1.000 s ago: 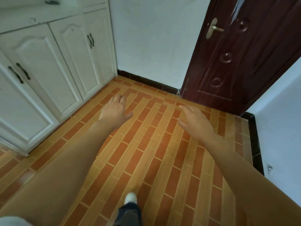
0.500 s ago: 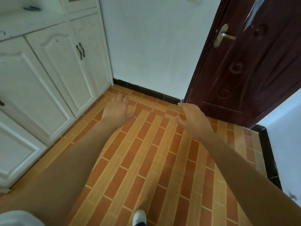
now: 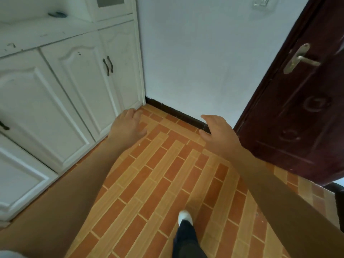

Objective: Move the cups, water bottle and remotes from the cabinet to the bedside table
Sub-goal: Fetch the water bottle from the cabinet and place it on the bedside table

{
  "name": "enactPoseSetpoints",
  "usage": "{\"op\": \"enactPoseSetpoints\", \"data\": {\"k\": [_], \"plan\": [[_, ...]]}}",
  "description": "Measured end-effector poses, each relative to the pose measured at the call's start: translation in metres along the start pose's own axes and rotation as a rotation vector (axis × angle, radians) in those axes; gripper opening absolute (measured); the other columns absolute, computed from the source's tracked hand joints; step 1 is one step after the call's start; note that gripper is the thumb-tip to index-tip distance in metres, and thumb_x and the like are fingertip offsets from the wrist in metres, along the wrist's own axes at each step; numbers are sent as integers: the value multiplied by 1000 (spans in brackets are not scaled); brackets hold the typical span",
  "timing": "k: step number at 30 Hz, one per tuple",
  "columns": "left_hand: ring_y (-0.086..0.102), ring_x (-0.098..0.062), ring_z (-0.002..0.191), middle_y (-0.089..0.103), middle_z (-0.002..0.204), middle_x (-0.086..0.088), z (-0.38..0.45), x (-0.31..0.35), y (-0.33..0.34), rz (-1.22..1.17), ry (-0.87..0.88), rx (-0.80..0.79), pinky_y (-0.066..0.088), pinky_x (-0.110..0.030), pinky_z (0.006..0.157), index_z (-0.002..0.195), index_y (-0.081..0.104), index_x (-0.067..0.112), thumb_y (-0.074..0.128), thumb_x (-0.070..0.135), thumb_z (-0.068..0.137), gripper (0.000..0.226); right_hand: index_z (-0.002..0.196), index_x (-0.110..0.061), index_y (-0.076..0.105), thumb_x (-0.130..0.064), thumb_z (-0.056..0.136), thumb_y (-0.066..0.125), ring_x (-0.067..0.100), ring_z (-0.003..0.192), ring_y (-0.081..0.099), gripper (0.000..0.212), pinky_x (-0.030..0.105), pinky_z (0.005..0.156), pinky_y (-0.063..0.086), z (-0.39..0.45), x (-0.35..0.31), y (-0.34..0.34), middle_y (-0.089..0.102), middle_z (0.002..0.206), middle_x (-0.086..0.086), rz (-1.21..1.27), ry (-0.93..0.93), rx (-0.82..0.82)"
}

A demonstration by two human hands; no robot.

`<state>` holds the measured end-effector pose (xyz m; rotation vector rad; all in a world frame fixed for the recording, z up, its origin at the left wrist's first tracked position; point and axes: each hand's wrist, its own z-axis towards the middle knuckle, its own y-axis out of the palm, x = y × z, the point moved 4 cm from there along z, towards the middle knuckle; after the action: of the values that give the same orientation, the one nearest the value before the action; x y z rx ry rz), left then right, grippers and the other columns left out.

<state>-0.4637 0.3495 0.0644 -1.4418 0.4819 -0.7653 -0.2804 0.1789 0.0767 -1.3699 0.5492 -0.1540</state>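
The white cabinet (image 3: 61,101) stands with its lower doors closed, and a dark, flat thing (image 3: 57,14), too blurred to identify, lies on its ledge above them. The left hand (image 3: 128,125) hangs just before the cabinet's bottom corner, fingers loosely bent and holding nothing. The right hand (image 3: 217,130) floats farther from the cabinet, near the dark door (image 3: 301,101), fingers relaxed and empty, above the brick-patterned floor (image 3: 158,183).
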Motion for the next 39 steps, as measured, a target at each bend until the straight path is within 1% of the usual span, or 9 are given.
{"op": "enactPoseSetpoints", "data": {"k": [4, 8, 12, 15, 18, 21, 24, 30, 39], "plan": [[34, -28, 130, 38, 141, -12, 59, -4, -3, 16, -60, 39, 28, -37, 106, 140, 32, 11, 52, 38, 89, 61, 140, -16, 35, -27, 96, 42, 19, 132, 35, 46, 32, 106, 31, 76, 15, -6, 43, 142, 3, -18, -117, -14], [34, -27, 131, 38, 142, -12, 108, -14, -9, 28, -155, 76, 29, -38, 107, 139, 33, 13, 54, 38, 88, 61, 141, -16, 33, -29, 97, 40, 20, 132, 35, 46, 30, 105, 31, 148, 17, -8, 42, 143, 3, -26, -239, -78], [35, -27, 131, 39, 142, -11, 126, -43, -7, 42, -284, 95, 30, -39, 107, 139, 34, 12, 53, 39, 89, 60, 139, -16, 35, -29, 96, 41, 21, 129, 38, 45, 31, 102, 33, 207, 0, -1, 44, 140, 5, 8, -365, -127], [33, -27, 133, 37, 143, -11, 128, -74, -8, 57, -398, 102, 31, -39, 107, 139, 33, 13, 52, 39, 89, 59, 135, -15, 40, -27, 94, 43, 22, 123, 43, 43, 32, 97, 37, 245, -23, 17, 50, 132, 7, 57, -465, -165], [32, -27, 133, 37, 144, -12, 127, -108, -10, 72, -502, 116, 29, -39, 108, 139, 34, 12, 53, 38, 89, 59, 134, -19, 41, -31, 92, 44, 22, 125, 43, 44, 35, 98, 40, 282, -54, 41, 50, 132, 4, 60, -570, -195], [32, -28, 133, 37, 144, -13, 125, -147, -15, 96, -586, 126, 28, -39, 109, 139, 34, 11, 53, 38, 89, 60, 140, -18, 34, -31, 94, 45, 20, 133, 35, 49, 36, 105, 35, 315, -92, 58, 42, 143, 4, 66, -645, -201], [32, -28, 133, 37, 143, -12, 122, -191, -23, 113, -695, 156, 30, -40, 108, 139, 33, 11, 52, 38, 89, 60, 142, -15, 30, -28, 95, 42, 21, 137, 29, 51, 35, 108, 29, 346, -141, 75, 36, 147, 6, 88, -743, -248], [31, -27, 134, 36, 145, -11, 117, -255, -46, 128, -851, 215, 32, -41, 106, 140, 33, 13, 52, 40, 89, 60, 142, -14, 29, -29, 95, 43, 22, 137, 29, 51, 34, 109, 27, 394, -228, 97, 37, 147, 7, 94, -927, -261], [36, -28, 130, 42, 139, -12, 68, -306, -79, 187, -1072, 289, 32, -39, 106, 136, 37, 10, 55, 37, 88, 59, 142, -15, 29, -30, 95, 44, 20, 138, 27, 52, 34, 110, 27, 409, -338, 115, 36, 147, 5, 151, -1170, -321]]}}
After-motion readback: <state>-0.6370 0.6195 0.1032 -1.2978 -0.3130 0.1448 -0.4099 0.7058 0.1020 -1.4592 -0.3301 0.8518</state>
